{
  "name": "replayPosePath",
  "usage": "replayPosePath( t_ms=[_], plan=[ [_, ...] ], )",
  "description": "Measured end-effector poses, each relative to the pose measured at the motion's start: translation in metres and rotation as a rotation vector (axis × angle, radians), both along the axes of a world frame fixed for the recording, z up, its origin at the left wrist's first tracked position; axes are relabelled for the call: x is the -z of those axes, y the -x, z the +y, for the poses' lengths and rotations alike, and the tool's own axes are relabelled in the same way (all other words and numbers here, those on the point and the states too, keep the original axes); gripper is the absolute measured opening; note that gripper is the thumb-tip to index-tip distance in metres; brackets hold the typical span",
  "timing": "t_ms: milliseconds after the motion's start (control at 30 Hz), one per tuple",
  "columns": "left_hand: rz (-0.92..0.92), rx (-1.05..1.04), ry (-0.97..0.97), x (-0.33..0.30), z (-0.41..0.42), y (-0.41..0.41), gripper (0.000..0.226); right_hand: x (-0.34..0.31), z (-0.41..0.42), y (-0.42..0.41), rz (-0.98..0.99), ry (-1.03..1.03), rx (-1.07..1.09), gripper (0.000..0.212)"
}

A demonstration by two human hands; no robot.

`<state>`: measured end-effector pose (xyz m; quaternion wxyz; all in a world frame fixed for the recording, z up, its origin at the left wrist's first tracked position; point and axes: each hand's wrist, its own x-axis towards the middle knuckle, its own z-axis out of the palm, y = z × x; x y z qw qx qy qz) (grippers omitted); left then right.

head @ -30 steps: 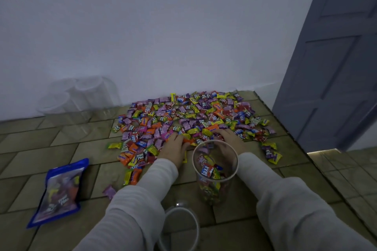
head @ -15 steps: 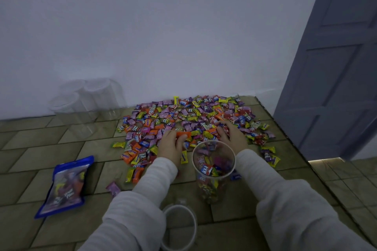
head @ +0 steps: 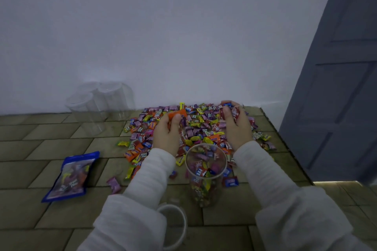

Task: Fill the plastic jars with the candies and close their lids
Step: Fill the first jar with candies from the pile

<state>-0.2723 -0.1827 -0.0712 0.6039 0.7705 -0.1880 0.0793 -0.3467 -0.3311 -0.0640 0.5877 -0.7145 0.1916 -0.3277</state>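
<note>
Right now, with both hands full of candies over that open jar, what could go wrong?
The left hand and right hand each grip a bunched handful, so candies may miss the open jar and land on the tile floor. A sleeve could tip the tall, narrow jar. The lid near the left sleeve might get knocked.

Near centre: open clear plastic jar [head: 205, 173] upright on the tiled floor [head: 40, 169], partly filled with wrapped candies.
Behind jar: spread pile of wrapped candies [head: 195, 126], reaching the wall.
Above pile: left hand [head: 167, 131] and right hand [head: 237, 126], either side of the jar, each holding candies.
Far left: three empty clear plastic jars [head: 98, 104] by the wall.
Near left: blue-edged candy bag [head: 70, 177] flat on the floor.
Before jar, left: round clear lid [head: 175, 224].
</note>
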Motion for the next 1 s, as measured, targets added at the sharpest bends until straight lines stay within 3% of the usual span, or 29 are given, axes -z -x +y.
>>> replayPosePath(
  t_ms=[200,367,433,633,833,1000],
  plan=[
    [-0.035,0.035,0.15,-0.018,-0.004,0.022,0.02,-0.018,0.017,0.009,-0.092,-0.178,-0.014,0.01],
    [-0.052,-0.007,0.194,-0.01,-0.002,0.037,0.014,-0.014,0.038,0.024,-0.077,-0.268,-0.043,0.053],
    [-0.059,-0.022,0.202,-0.006,-0.002,0.043,0.015,-0.011,0.044,0.028,-0.079,-0.302,-0.052,0.061],
    [-0.017,0.015,0.244,-0.003,-0.01,0.055,0.014,-0.011,0.048,0.029,-0.098,-0.285,0.01,0.052],
    [0.014,0.019,0.241,-0.001,-0.015,0.04,0.027,-0.019,0.043,0.014,-0.091,-0.355,0.053,0.05],
    [0.073,0.035,0.241,-0.003,-0.019,0.034,0.019,-0.017,0.041,-0.006,-0.059,-0.311,0.08,0.039]
  ],
)
